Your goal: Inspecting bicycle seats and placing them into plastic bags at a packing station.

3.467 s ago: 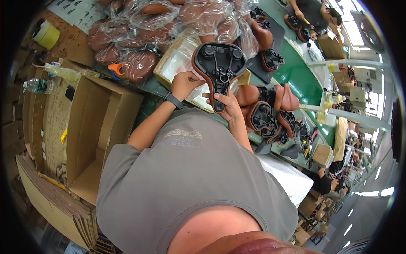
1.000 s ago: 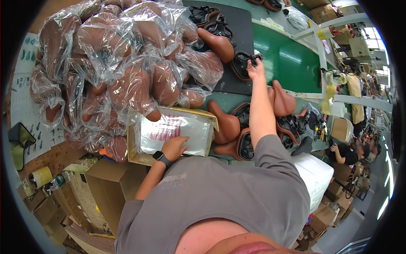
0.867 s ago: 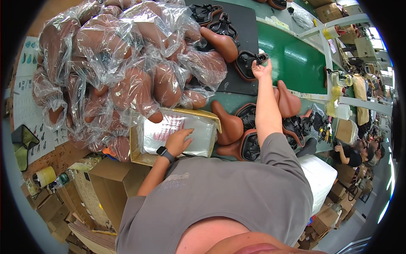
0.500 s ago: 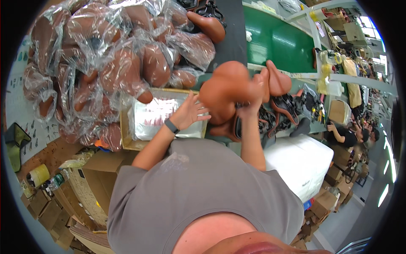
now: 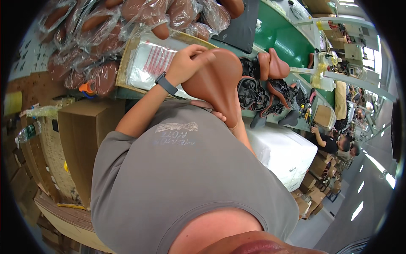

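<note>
A brown bicycle saddle (image 5: 218, 78) is held close to my chest, its smooth top showing, broad end away from me and nose toward me. My left hand (image 5: 185, 63), with a dark band on the wrist, grips its broad left side with bent fingers. Under the narrow nose, my right hand (image 5: 218, 115) is wrapped round from below. Only some of its fingertips show; the saddle hides the rest. Just beyond the left hand lies a stack of clear plastic bags (image 5: 141, 63) in a shallow cardboard box (image 5: 122, 70).
Plastic-wrapped brown saddles (image 5: 101, 25) are heaped at the far left. Unwrapped saddles (image 5: 277, 65) and others with black undersides (image 5: 251, 95) lie to the right. A white wrapped block (image 5: 281, 156) stands near right, an open carton (image 5: 86, 139) near left. Another person (image 5: 327, 142) is at far right.
The saddle has come nearer my chest and turned nose toward me. My left hand, open and apart from it before, now grips its side; my right hand has moved beneath the nose.
</note>
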`<action>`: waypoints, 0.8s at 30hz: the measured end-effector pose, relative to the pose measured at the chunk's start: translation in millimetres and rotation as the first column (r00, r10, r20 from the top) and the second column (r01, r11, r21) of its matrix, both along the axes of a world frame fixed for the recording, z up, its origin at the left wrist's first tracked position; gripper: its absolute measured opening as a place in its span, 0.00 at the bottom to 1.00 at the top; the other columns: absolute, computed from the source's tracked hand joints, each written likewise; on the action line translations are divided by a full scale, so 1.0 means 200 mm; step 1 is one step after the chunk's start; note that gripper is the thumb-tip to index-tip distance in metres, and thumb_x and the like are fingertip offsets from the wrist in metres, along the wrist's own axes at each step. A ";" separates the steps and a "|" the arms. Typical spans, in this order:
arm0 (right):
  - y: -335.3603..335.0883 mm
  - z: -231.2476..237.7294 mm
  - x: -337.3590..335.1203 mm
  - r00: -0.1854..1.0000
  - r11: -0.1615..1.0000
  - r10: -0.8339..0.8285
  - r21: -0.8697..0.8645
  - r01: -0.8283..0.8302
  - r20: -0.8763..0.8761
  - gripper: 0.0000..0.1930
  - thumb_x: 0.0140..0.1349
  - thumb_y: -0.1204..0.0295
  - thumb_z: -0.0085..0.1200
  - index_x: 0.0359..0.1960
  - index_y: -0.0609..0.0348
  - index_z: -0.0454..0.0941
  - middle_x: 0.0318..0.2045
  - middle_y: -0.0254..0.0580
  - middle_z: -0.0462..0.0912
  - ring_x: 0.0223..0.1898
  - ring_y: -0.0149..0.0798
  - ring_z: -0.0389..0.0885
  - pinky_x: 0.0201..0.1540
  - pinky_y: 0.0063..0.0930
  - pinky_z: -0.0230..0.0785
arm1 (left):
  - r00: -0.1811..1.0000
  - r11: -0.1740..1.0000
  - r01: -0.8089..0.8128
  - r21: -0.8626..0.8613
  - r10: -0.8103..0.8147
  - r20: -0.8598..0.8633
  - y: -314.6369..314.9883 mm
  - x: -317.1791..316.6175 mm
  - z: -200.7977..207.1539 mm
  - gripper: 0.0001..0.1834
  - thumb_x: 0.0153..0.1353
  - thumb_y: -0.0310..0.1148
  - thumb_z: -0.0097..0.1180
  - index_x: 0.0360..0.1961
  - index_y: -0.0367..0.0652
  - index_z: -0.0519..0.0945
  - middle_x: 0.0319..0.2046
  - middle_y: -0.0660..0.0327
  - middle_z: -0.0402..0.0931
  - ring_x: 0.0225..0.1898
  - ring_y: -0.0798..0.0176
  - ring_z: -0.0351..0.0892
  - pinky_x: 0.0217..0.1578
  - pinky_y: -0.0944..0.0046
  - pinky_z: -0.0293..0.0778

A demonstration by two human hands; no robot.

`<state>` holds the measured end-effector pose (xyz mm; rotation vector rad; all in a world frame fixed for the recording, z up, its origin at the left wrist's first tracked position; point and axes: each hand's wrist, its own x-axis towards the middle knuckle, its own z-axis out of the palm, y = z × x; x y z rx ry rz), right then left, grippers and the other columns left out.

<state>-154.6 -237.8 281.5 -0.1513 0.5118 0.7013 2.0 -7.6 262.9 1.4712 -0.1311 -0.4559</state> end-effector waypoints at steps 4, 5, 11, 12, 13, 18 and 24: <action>0.01 -0.07 -0.13 0.997 0.956 0.023 0.291 -0.044 0.074 0.50 0.75 0.21 0.42 0.84 0.44 0.63 0.56 0.82 0.81 0.21 0.43 0.78 0.12 0.26 0.68 | 0.873 0.859 0.073 0.506 -0.301 0.384 0.06 -0.16 0.26 0.56 0.50 0.58 0.85 0.78 0.47 0.76 0.69 0.46 0.82 0.66 0.40 0.85 0.68 0.46 0.79; 0.04 -0.04 -0.17 0.998 0.962 0.011 0.270 -0.030 0.069 0.49 0.75 0.21 0.42 0.83 0.44 0.64 0.53 0.78 0.81 0.22 0.42 0.78 0.14 0.25 0.69 | 0.865 0.899 0.078 0.431 -0.275 0.419 0.06 -0.17 0.19 0.55 0.52 0.57 0.85 0.78 0.46 0.77 0.68 0.47 0.83 0.66 0.43 0.86 0.67 0.47 0.80; 0.03 0.07 -0.48 0.975 0.975 -0.222 0.034 0.221 0.025 0.49 0.78 0.23 0.41 0.81 0.52 0.65 0.46 0.67 0.82 0.26 0.37 0.77 0.24 0.22 0.72 | 0.944 0.940 0.329 -0.091 -0.328 0.024 -0.18 0.02 -0.46 0.24 0.75 0.47 0.70 0.60 0.38 0.89 0.46 0.55 0.93 0.50 0.55 0.92 0.55 0.53 0.86; 0.02 0.09 -0.52 0.967 0.965 -0.249 -0.074 0.252 0.055 0.49 0.79 0.24 0.41 0.81 0.55 0.65 0.47 0.66 0.82 0.27 0.36 0.76 0.26 0.22 0.72 | 0.974 0.969 0.227 0.098 -0.224 -0.046 -0.23 0.04 -0.58 0.20 0.77 0.46 0.66 0.54 0.38 0.91 0.42 0.55 0.94 0.45 0.52 0.93 0.50 0.51 0.87; 0.05 0.15 -0.55 0.956 0.957 -0.238 -0.125 0.261 0.173 0.49 0.80 0.25 0.37 0.80 0.58 0.65 0.48 0.63 0.84 0.27 0.37 0.78 0.26 0.24 0.71 | 0.985 0.921 0.121 0.369 -0.157 0.070 -0.25 0.03 -0.75 0.19 0.77 0.47 0.66 0.49 0.39 0.90 0.39 0.54 0.93 0.42 0.48 0.93 0.48 0.47 0.86; 0.10 0.43 -0.79 0.903 0.378 -0.074 -0.826 0.419 0.424 0.48 0.73 0.31 0.60 0.75 0.62 0.69 0.49 0.56 0.86 0.32 0.40 0.83 0.31 0.30 0.76 | 0.883 0.583 0.027 0.812 -0.394 0.254 -0.43 -0.25 -1.33 0.17 0.70 0.46 0.71 0.43 0.41 0.89 0.51 0.46 0.89 0.54 0.42 0.89 0.53 0.42 0.83; -0.07 0.27 -0.98 0.939 -0.242 -0.081 -0.920 0.308 0.336 0.36 0.51 0.76 0.84 0.63 0.62 0.82 0.46 0.44 0.91 0.43 0.41 0.91 0.45 0.35 0.83 | 0.917 0.713 0.036 0.700 -0.301 0.260 -0.35 -0.33 -1.51 0.14 0.76 0.43 0.64 0.48 0.43 0.89 0.50 0.46 0.88 0.51 0.38 0.88 0.52 0.41 0.83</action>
